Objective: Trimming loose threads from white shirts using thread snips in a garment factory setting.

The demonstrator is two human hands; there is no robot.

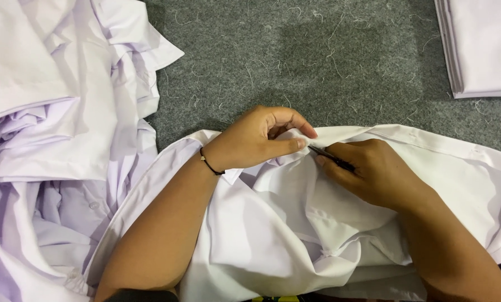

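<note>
white shirt [295, 223]: smooth woven cloth, crumpled, on the grey felt counter [317, 50] strewn with loose threads; left hand [256, 140] pinches a fold of it, grip clenched on the cloth. right hand [373, 173] grasps a slim dark tool [330, 156], tip at the pinched fold. heap of rumpled white garments [54, 140] at left; neat folded stack [483, 45] top right.

I see grey felt worktop [317, 50], many loose thread bits on it. Crumpled pile of white garments [54, 140] at left edge. Neat folded white stack [483, 45] at far right corner. White garment [295, 223] spread along near edge.
</note>
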